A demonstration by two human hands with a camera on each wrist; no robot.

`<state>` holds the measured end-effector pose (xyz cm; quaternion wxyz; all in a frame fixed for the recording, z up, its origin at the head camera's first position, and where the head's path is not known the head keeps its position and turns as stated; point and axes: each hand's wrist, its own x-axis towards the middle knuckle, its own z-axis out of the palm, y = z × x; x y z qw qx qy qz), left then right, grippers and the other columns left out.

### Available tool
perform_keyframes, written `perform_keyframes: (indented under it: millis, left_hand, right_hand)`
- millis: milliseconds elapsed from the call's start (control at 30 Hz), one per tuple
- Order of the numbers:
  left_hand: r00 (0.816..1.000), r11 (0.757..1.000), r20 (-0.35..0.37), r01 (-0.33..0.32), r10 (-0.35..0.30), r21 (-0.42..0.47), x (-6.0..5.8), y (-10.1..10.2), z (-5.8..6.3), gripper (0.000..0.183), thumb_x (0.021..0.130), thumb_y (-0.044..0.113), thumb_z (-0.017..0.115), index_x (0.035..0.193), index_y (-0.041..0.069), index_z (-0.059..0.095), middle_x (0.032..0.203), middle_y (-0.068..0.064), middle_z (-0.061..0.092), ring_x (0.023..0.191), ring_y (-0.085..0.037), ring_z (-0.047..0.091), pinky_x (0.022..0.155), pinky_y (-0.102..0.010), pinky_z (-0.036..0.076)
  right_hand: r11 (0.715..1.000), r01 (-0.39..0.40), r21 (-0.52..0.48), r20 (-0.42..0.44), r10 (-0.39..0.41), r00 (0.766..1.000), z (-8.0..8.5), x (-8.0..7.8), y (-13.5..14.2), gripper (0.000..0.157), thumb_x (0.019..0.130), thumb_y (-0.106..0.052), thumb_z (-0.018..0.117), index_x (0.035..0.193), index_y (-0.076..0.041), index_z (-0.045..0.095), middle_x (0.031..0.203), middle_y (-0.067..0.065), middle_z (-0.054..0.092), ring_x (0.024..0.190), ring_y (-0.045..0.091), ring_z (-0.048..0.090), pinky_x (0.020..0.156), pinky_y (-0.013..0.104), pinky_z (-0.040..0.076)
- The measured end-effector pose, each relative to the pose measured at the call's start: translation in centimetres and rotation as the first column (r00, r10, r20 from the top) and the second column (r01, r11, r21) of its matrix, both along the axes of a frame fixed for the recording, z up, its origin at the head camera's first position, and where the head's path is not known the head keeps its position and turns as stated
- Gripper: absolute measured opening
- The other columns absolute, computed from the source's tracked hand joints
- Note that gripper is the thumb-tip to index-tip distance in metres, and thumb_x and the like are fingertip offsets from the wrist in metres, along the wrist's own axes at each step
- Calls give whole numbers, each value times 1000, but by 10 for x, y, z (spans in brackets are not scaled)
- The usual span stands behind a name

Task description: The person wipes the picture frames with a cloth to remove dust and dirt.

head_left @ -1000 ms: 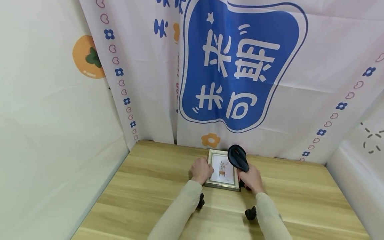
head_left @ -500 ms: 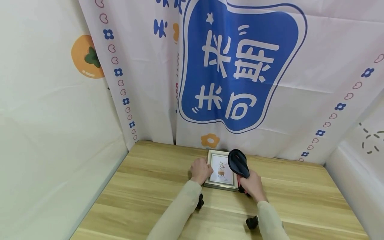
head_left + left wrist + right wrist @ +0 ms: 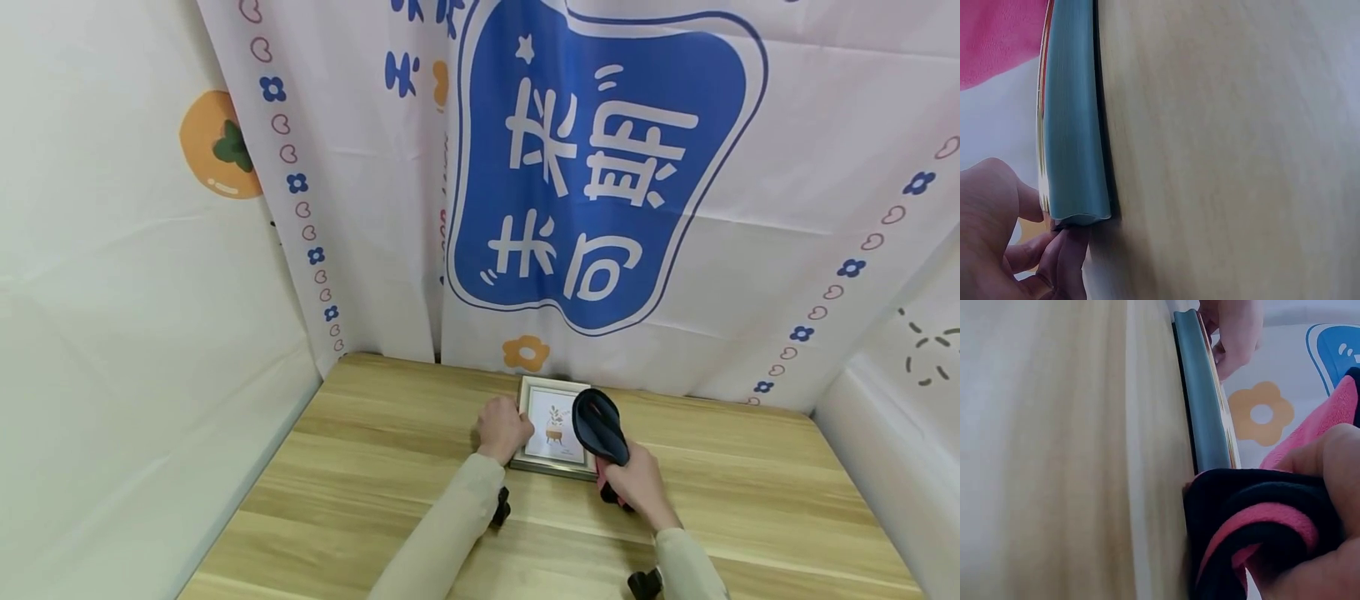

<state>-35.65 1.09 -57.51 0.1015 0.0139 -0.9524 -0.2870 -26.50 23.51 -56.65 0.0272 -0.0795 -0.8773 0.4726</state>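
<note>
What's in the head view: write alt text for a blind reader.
A person's left hand holds the left edge of a picture frame on a wooden table; the right hand grips a folded dark and pink cloth at the frame's right side. White fabric with a blue panel hangs behind.

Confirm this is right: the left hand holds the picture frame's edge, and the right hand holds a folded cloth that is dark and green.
One correction: the cloth is dark and pink, not green, as the right wrist view shows. The left hand does hold the edge of the picture frame, and the right hand the cloth.
</note>
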Motion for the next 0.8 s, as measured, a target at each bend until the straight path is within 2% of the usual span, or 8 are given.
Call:
perform_keyframes:
  millis: [167,300,467,567,667,800]
  left_hand:
    - [999,1000,-28,20,-20,18,2,0,1,32,91,17,72,64,13,54,71,-6,62,64,-22,57,54,-38,48]
    - [999,1000,-22,24,-24,7,1,-1,0,32,91,16,72,65,13,54,71,-5,61,63,-21,57,53,-38,48]
    - [1000,1000,-16,24,-24,-3,-3,-2,-6,33,91,17,71,65,15,52,69,-4,58,62,-19,53,51,-36,45]
    - [999,999,-23,34,-35,-28,-3,-1,-7,35,93,18,71,64,15,50,69,-4,57,60,-18,51,49,-34,44]
    - [999,997,-31,41,-43,-58,-2,-1,-5,36,95,20,71,64,14,51,70,-5,60,60,-18,55,50,-36,48]
    - [997,996,-55,56,-59,-64,0,-1,-3,41,94,18,71,61,16,47,67,-3,56,59,-16,51,52,-36,50]
  right_hand:
    - [1000,-7,-29,15,8,1000,0,11,0,12,95,-15,70,91,-5,64,67,8,64,45,21,55,44,34,46]
    - [999,-12,-47,21,13,1000,0,18,0,13,96,-15,71,92,-5,65,69,9,64,45,21,56,43,35,47]
    - [998,-1,-66,32,3,999,0,28,3,15,97,-15,71,101,-2,65,82,12,67,50,23,59,45,37,51]
    - [997,-12,-74,44,16,999,0,32,10,22,95,-15,72,111,0,66,97,15,70,70,23,66,59,37,55]
    - [996,-36,-86,75,42,996,2,35,18,38,99,-23,72,128,0,66,121,18,71,102,26,68,86,41,56]
    - [989,-69,-128,125,85,988,7,35,29,60,105,-40,67,148,0,55,146,22,62,134,34,58,114,55,44]
